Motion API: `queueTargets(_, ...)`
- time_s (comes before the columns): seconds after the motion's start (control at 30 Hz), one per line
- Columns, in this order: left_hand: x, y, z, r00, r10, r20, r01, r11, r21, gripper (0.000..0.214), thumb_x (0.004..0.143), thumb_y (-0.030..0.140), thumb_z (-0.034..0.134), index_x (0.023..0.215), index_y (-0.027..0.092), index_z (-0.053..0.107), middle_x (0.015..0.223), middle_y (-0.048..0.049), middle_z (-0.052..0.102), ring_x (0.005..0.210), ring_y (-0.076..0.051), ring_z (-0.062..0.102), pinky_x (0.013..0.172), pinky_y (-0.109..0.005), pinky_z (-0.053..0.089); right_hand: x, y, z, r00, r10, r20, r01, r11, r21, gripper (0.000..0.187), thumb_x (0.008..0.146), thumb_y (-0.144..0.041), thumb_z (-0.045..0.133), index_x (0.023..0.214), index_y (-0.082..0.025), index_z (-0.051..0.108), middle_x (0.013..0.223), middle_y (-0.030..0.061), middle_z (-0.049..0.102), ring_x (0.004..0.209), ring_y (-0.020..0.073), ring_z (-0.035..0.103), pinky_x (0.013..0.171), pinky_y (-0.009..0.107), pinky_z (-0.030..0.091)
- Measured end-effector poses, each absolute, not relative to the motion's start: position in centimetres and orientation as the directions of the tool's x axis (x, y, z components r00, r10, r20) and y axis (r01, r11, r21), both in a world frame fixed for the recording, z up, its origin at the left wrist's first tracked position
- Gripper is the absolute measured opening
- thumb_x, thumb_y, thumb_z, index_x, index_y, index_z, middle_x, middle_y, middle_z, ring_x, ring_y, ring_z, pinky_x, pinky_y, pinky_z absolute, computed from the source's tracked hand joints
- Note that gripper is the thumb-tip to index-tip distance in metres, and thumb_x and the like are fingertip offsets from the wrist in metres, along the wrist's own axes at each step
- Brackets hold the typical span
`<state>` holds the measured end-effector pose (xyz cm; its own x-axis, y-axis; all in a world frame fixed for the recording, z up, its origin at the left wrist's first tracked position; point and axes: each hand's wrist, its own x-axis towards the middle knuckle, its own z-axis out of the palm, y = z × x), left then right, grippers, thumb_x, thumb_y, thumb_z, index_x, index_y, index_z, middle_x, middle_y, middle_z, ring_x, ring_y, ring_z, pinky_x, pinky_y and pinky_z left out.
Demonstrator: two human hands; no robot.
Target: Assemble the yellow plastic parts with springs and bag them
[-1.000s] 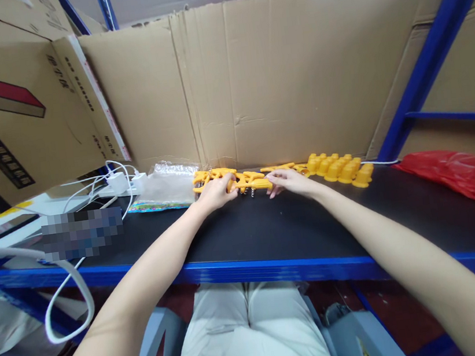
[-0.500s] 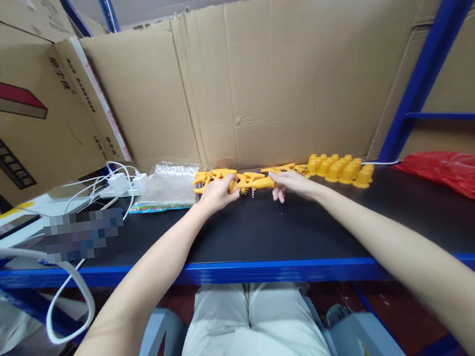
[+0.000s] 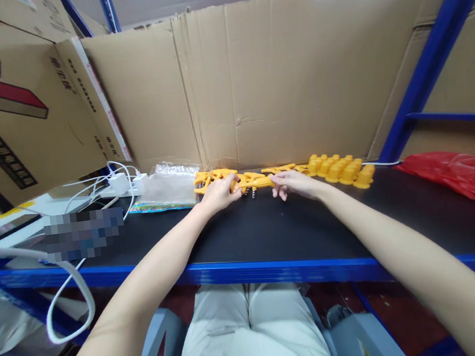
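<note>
Both hands are at a row of yellow branched plastic parts (image 3: 215, 175) along the back of the black table. My left hand (image 3: 221, 193) is closed around the left end of a long yellow plastic piece (image 3: 261, 182). My right hand (image 3: 294, 184) pinches the right end of that piece between thumb and fingers, its other fingers curled below. Small dark spiral bits (image 3: 253, 192) show beneath the piece; I cannot tell what they are. Behind my right hand lies another yellow branched part (image 3: 282, 168). To the right stand several yellow cup-shaped pieces (image 3: 341, 169) in rows.
A clear plastic bag (image 3: 168, 187) lies left of the yellow parts. Further left are white chargers (image 3: 119, 183) and cables. A red plastic bag (image 3: 460, 175) sits on the right. Cardboard (image 3: 294, 77) walls the back, and a blue metal edge (image 3: 275, 267) runs along the front.
Barely anything differs. My right hand's lower fingers have curled in slightly, and the yellow piece between my hands has shifted very little.
</note>
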<state>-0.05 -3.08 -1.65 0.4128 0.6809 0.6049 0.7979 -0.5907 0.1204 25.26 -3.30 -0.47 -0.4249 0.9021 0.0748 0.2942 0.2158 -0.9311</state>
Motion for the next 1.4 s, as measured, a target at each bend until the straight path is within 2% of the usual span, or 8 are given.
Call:
queueTargets(0.07,0.0,-3.1,-1.6,0.414,0.676,0.61,0.79,-0.599,0.127,0.031,0.079,0.035,0.053,0.105,0.018,0.056,0.069,-0.0014,0.064,0.062,-0.016,0.059,0.061,-0.025,0.042,24.9,-3.3,-0.5,-0.387,0.922,0.024,0.343,0.168,-0.924,0.046,0.087,-0.054,0.044,0.078,-0.011,0.057,0.055,0.0061,0.061,0.037,0.0078,0.05,0.039,0.02,0.039)
queueTargets(0.17,0.0,-3.1,-1.6,0.406,0.685,0.605,0.789,-0.597,0.145,0.031,0.079,0.035,0.054,0.105,0.018,0.056,0.068,-0.0011,0.063,0.061,-0.015,0.058,0.061,-0.025,0.042,24.7,-3.3,-0.3,-0.345,0.938,-0.018,0.4,0.13,-0.907,0.056,0.087,-0.06,0.035,0.077,-0.011,0.059,0.055,0.0075,0.061,0.035,0.008,0.049,0.036,0.02,0.038)
queueTargets(0.27,-0.1,-3.0,-1.6,0.396,0.704,0.59,0.801,-0.579,0.152,0.032,0.079,0.035,0.054,0.106,0.018,0.056,0.07,-0.0015,0.064,0.062,-0.016,0.059,0.062,-0.026,0.042,25.2,-3.2,-0.3,-0.369,0.929,0.018,0.402,0.177,-0.898,0.045,0.082,-0.054,0.053,0.098,-0.012,0.058,0.082,0.0105,0.068,0.048,0.0089,0.058,0.042,0.019,0.044)
queueTargets(0.4,-0.2,-3.1,-1.5,0.393,0.718,0.574,0.815,-0.561,0.144,0.033,0.078,0.034,0.054,0.107,0.019,0.056,0.072,-0.0018,0.065,0.063,-0.017,0.059,0.061,-0.026,0.042,25.7,-3.0,-0.4,-0.384,0.915,0.124,0.362,0.273,-0.891,0.059,0.067,-0.032,0.074,0.119,-0.018,0.049,0.103,0.0086,0.063,0.059,0.0088,0.062,0.052,0.021,0.05)
queueTargets(0.57,-0.2,-3.3,-1.3,0.394,0.713,0.58,0.813,-0.565,0.143,0.032,0.078,0.036,0.054,0.106,0.02,0.056,0.072,-0.0015,0.064,0.064,-0.017,0.06,0.061,-0.026,0.042,25.6,-3.0,-0.4,-0.381,0.913,0.143,0.334,0.28,-0.9,0.035,0.074,-0.037,0.066,0.1,-0.014,0.058,0.085,0.0061,0.065,0.054,0.0075,0.058,0.05,0.021,0.048)
queueTargets(0.83,-0.2,-3.3,-1.3,0.401,0.711,0.578,0.808,-0.572,0.143,0.032,0.079,0.035,0.053,0.106,0.019,0.056,0.07,-0.0017,0.064,0.063,-0.017,0.059,0.061,-0.026,0.041,25.2,-3.2,-0.5,-0.372,0.924,0.083,0.344,0.221,-0.912,0.031,0.08,-0.042,0.06,0.092,-0.013,0.059,0.08,0.0066,0.067,0.053,0.0082,0.058,0.05,0.021,0.046)
queueTargets(1.17,-0.2,-3.1,-1.6,0.401,0.695,0.597,0.803,-0.58,0.137,0.032,0.079,0.037,0.052,0.105,0.019,0.056,0.069,-0.0014,0.063,0.063,-0.016,0.058,0.061,-0.026,0.041,24.8,-3.3,-0.5,-0.368,0.927,0.077,0.36,0.218,-0.907,0.043,0.08,-0.056,0.054,0.076,-0.013,0.056,0.076,0.0085,0.067,0.052,0.0086,0.058,0.047,0.019,0.044)
queueTargets(1.4,-0.1,-3.1,-1.5,0.401,0.694,0.598,0.789,-0.593,0.16,0.032,0.079,0.036,0.053,0.105,0.019,0.055,0.068,-0.0009,0.063,0.061,-0.016,0.058,0.06,-0.026,0.041,24.4,-3.4,-0.3,-0.278,0.961,-0.006,0.396,0.109,-0.912,0.057,0.085,-0.063,0.035,0.075,-0.012,0.059,0.058,0.0083,0.063,0.041,0.009,0.054,0.037,0.018,0.039)
